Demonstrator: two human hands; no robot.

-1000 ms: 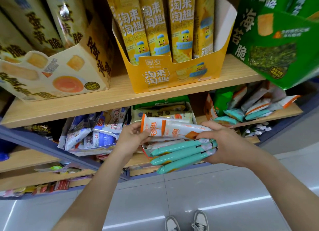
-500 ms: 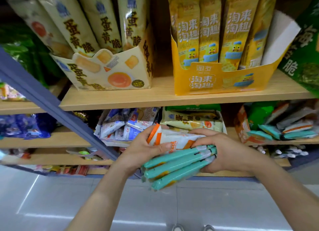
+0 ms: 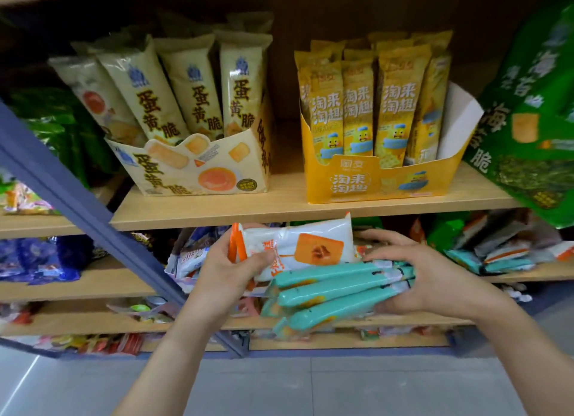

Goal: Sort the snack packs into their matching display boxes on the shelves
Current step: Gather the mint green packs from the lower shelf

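The left hand grips a white pack by its orange-edged left end, thumb across the front and fingers curled behind it. The pack lies crosswise in front of the lower shelves, just under the edge of the wooden shelf. The right hand is curled round the right ends of a stack of teal packs, thumb on top and fingers underneath. The stack lies just below the white pack and touches it, slanting down to the left. On the shelf above stand two display boxes. The cream box on the left holds upright cream packs, and the yellow box on the right holds upright yellow packs, with a bare stretch of shelf between them. A green box tilts in at the far right. A blue post slants across the left. Loose mixed packs lie on the lower shelves behind the hands.
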